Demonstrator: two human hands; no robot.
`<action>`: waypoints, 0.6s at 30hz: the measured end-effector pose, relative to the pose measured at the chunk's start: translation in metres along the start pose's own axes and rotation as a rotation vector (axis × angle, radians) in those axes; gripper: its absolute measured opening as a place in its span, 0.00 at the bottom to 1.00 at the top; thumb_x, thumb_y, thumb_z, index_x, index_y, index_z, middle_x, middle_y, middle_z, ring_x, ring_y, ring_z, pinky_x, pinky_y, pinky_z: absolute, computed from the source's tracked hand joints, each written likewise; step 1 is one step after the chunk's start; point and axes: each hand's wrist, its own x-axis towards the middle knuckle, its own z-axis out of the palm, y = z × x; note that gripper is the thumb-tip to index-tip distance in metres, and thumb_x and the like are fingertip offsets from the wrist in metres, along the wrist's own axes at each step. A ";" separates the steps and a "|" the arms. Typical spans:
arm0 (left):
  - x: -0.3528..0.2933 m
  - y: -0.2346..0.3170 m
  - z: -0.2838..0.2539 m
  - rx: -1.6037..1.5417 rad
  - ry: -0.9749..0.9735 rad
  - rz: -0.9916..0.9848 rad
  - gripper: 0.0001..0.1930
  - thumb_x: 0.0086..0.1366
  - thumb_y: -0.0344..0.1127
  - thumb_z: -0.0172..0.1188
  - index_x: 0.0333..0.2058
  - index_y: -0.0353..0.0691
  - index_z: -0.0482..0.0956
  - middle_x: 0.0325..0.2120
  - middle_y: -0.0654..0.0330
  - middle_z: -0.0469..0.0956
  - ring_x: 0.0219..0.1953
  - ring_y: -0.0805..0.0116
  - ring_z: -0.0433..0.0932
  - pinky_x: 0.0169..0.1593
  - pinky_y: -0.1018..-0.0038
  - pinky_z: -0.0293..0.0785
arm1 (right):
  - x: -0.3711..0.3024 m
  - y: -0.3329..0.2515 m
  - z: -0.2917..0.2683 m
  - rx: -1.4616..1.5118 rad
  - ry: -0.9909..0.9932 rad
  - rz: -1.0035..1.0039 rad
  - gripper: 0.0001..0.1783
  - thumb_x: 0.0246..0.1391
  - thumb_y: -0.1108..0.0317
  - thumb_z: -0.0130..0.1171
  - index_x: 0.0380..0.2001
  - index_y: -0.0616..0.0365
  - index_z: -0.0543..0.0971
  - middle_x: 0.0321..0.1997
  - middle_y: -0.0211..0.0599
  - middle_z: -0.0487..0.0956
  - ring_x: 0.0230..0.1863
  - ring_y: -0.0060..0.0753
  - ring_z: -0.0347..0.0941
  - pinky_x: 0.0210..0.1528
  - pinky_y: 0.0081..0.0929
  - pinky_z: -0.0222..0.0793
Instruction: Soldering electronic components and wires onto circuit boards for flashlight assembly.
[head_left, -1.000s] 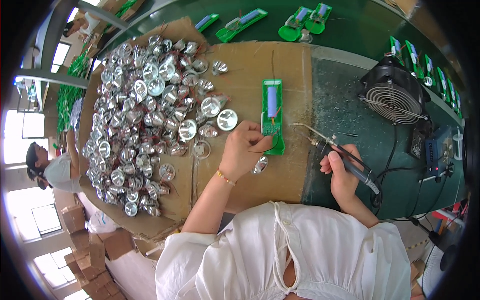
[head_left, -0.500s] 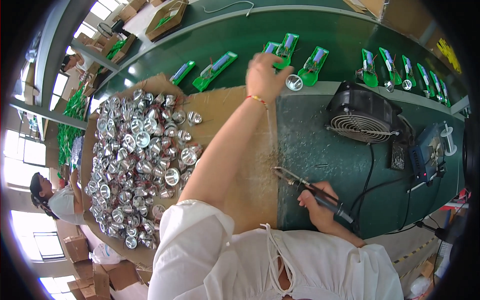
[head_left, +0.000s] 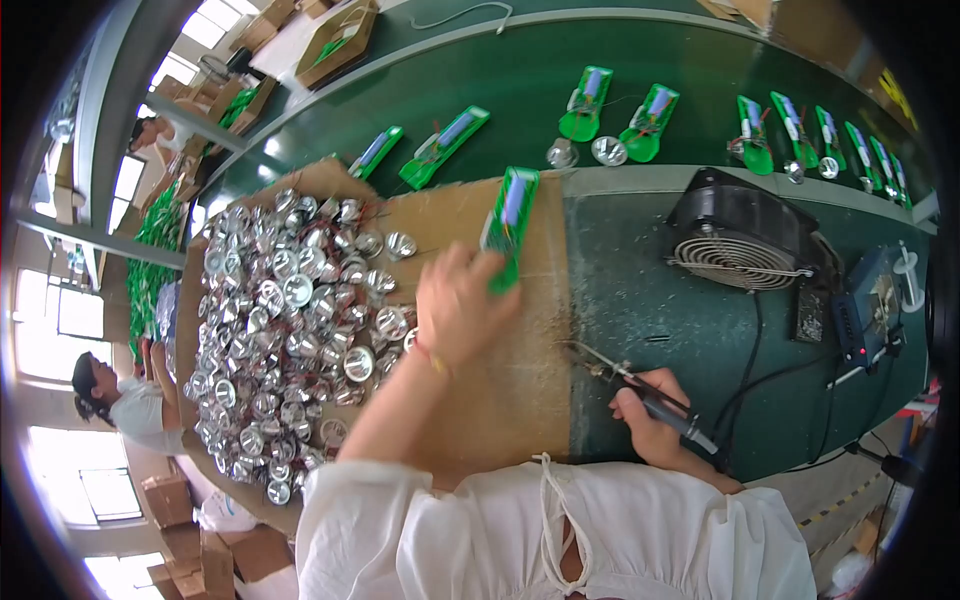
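Left hand (head_left: 462,308): seemingly gripping green casing (head_left: 514,230)
Right hand (head_left: 650,425): gripping soldering iron (head_left: 676,418)
Casing: likely being positioned; calls for steadying

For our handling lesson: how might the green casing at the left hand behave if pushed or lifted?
The green casing is probably stiff, as its shell looks like moulded plastic. Its long, flattish shape suggests sliding rather than rolling. It may be heavier toward its far end, where the blue cell lies.

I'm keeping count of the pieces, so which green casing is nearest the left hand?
The green casing over the cardboard, its near end at the left hand; the other casings lie beyond, on the green surface.
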 end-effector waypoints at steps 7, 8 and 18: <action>-0.048 -0.019 -0.023 -0.031 0.328 -0.030 0.20 0.46 0.45 0.64 0.34 0.39 0.72 0.27 0.56 0.73 0.30 0.57 0.73 0.35 0.67 0.68 | -0.001 -0.001 0.004 0.063 0.073 0.008 0.09 0.50 0.72 0.56 0.30 0.65 0.68 0.22 0.38 0.75 0.21 0.21 0.71 0.25 0.18 0.69; -0.036 -0.036 -0.031 0.057 0.267 -0.130 0.15 0.49 0.38 0.62 0.35 0.38 0.73 0.30 0.56 0.74 0.33 0.56 0.74 0.37 0.66 0.68 | -0.001 0.000 0.006 0.073 0.073 0.009 0.08 0.50 0.72 0.55 0.30 0.65 0.68 0.22 0.38 0.75 0.21 0.20 0.70 0.24 0.17 0.69; -0.015 -0.106 -0.015 -0.009 0.092 -0.132 0.06 0.50 0.37 0.60 0.27 0.44 0.80 0.25 0.60 0.77 0.35 0.59 0.75 0.40 0.67 0.68 | -0.006 -0.004 0.011 0.107 0.044 -0.010 0.07 0.51 0.72 0.55 0.31 0.62 0.68 0.21 0.36 0.75 0.20 0.19 0.69 0.23 0.15 0.66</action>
